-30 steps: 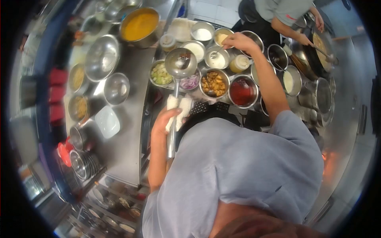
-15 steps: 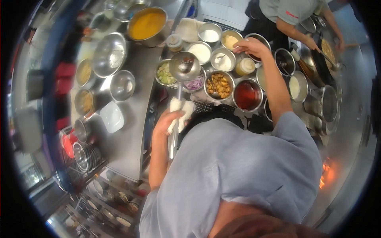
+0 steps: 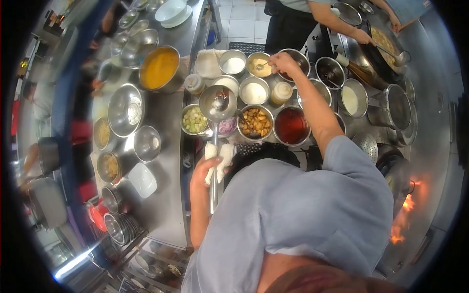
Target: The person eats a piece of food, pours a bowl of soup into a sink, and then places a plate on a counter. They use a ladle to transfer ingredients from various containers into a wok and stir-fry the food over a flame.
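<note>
My left hand (image 3: 207, 171) is closed around the long metal handle of a ladle (image 3: 218, 103), with a folded white cloth (image 3: 224, 158) at the grip. Dark reddish sauce and some white powder sit in the ladle's bowl, which hovers over the ingredient pots. My right hand (image 3: 285, 65) is stretched forward, fingers pinched on a small spoon (image 3: 262, 65). The spoon's head is in a metal pot of pale yellow powder (image 3: 255, 70). Close by are a pot of white powder (image 3: 254, 91), a squeeze bottle (image 3: 281, 92) and a pot of browned cubes (image 3: 255, 122).
A pot of red liquid (image 3: 291, 125) and chopped green vegetable (image 3: 195, 119) stand near me. To the left, a steel counter (image 3: 168, 195) carries bowls and a pot of orange liquid (image 3: 159, 68). Flames (image 3: 403, 215) burn at right. A co-worker's hand (image 3: 364, 37) works at a wok.
My right hand has gone from hanging open over the yellow powder pot to gripping a spoon in it. White powder now shows in the ladle. The view has shifted.
</note>
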Action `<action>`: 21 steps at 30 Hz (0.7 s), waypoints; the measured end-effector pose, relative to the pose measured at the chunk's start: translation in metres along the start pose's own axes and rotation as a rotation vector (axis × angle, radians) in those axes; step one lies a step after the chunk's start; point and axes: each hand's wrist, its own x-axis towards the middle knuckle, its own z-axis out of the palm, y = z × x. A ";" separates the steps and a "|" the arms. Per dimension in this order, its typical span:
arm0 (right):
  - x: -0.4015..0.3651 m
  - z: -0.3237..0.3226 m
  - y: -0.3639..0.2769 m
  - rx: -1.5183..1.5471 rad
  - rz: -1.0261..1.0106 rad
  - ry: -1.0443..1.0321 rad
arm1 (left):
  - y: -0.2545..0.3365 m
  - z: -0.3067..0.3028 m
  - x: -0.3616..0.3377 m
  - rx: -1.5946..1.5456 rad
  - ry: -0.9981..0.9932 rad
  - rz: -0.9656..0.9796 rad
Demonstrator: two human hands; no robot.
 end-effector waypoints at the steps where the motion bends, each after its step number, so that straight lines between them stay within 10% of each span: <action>1: 0.001 0.001 0.001 0.016 0.017 0.004 | -0.001 -0.001 0.000 0.003 0.001 0.000; 21: -0.022 -0.036 -0.034 0.358 0.042 -0.189 | 0.015 -0.005 0.040 0.167 -0.006 -0.027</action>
